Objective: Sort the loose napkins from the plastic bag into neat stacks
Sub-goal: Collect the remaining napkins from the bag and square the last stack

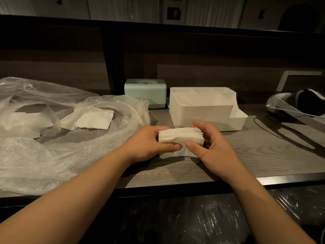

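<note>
A thick stack of white napkins (181, 138) stands on edge on the wooden table (255, 155), held between both hands. My left hand (149, 145) grips its left end, thumb across the front. My right hand (212, 147) grips the right end, fingers curled over the top and thumb on the front. A large clear plastic bag (52, 155) lies crumpled on the left, open toward the middle. Several loose white napkins (95, 119) lie inside it, and more napkins (22, 124) show through the plastic at far left.
A white compartmented plastic organizer (202, 111) stands just behind the hands. A mint-green tissue box (146, 93) sits behind the bag. A dark headset with white straps (299, 104) lies at right. The table's front edge runs below my wrists.
</note>
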Demonstrator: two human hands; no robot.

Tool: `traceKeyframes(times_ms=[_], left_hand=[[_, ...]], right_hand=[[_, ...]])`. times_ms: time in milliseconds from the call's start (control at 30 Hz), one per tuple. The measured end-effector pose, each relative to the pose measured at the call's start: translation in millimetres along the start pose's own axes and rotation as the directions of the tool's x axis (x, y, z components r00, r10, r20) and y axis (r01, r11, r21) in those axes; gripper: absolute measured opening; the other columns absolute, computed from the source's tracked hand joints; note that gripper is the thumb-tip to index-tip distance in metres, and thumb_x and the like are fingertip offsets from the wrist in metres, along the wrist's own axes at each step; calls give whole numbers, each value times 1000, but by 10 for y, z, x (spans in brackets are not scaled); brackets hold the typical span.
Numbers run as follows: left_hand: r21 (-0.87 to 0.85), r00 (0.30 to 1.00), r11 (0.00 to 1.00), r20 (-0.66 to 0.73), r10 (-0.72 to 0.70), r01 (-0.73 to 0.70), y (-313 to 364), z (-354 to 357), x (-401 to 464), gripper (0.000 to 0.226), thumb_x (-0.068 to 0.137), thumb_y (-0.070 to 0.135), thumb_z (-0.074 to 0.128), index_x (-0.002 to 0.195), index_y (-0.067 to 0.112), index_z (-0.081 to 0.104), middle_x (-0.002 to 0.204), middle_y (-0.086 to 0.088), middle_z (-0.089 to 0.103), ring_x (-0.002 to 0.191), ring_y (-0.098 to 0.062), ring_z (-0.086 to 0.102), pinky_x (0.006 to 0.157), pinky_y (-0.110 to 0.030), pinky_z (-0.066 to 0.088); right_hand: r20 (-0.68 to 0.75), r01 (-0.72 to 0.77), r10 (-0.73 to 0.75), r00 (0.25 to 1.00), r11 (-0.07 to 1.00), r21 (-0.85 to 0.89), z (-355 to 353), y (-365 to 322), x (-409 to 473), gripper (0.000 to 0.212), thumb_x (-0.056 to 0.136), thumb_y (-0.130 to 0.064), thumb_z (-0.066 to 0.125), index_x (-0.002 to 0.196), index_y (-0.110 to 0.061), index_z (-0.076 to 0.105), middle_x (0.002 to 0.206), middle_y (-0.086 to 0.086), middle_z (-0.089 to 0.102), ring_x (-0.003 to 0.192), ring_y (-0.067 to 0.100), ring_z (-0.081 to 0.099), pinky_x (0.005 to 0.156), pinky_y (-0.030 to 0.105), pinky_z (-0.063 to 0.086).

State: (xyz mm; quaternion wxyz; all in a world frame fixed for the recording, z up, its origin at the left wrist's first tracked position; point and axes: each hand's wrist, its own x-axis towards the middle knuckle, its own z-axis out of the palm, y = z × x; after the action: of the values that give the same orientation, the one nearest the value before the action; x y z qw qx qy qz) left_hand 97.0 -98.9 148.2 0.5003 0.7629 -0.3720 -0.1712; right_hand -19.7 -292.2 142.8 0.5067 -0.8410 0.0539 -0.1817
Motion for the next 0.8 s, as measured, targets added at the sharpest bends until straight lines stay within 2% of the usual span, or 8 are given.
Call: traceKeyframes(times_ms=[67,167,300,467,533,633,700,800], left_hand=[[-21,1000,1000,10,2,-2,-23,-1,6,45,77,38,86,119,29,74,108,3,78,104,-18,73,102,-48,54],[-24,1000,999,-12,24,-24,-44,-6,17,40,79,34,87,116,28,75,103,-4,77,95,-25,72,89,-46,56],[14,999,999,-33,39,-39,-66,-12,34,31,73,28,87,102,27,76,95,-4,77,87,-20,70,90,-52,54],[24,999,999,-35,38,-37,-66,-20,35,46,64,44,80,106,27,74,97,-4,77,93,-28,72,91,-55,56],[22,999,999,-23,36,-35,-73,-18,38,44,65,48,81,105,30,75,97,-4,77,93,-28,72,91,-57,55],[-11,1000,999,-7,31,-31,-76,-13,26,41,69,56,82,104,34,77,96,-9,76,89,-30,71,90,-60,53],[-10,1000,1000,-3,27,-27,-70,-21,17,42,73,54,84,108,31,78,101,-8,77,98,-35,71,95,-62,51],[-4,1000,1000,-1,-2,2,-60,-47,20,32,81,35,87,110,26,78,103,-1,78,101,-26,73,99,-56,53]], right_hand=[[-82,63,-91,992,954,-293,7,-48,-30,58,95,-44,64,149,-40,40,150,-18,43,139,6,37,109,28,39],[86,318,-358,930,663,-678,115,-212,-82,65,101,-64,25,158,-35,25,165,-15,24,154,4,7,127,46,4],[269,440,-392,880,459,-771,291,-277,-82,65,105,-55,13,158,-24,34,166,-6,29,157,14,9,124,58,2],[298,414,-316,901,417,-809,293,-285,-44,59,107,-52,16,155,-29,39,162,-7,37,156,18,17,121,61,-2],[284,412,-323,903,455,-789,266,-303,-38,60,104,-57,16,158,-34,30,165,-10,28,156,12,10,123,57,-5],[206,333,-267,942,646,-687,131,-361,-17,66,99,-67,31,158,-44,13,163,-23,16,145,-7,2,126,42,-4],[169,233,-166,972,789,-568,28,-313,17,73,93,-61,58,155,-48,21,150,-27,27,133,-9,14,121,32,17],[164,73,-19,986,942,-329,-60,-170,43,66,84,-37,80,139,-49,45,132,-24,50,119,-2,49,100,18,45]])
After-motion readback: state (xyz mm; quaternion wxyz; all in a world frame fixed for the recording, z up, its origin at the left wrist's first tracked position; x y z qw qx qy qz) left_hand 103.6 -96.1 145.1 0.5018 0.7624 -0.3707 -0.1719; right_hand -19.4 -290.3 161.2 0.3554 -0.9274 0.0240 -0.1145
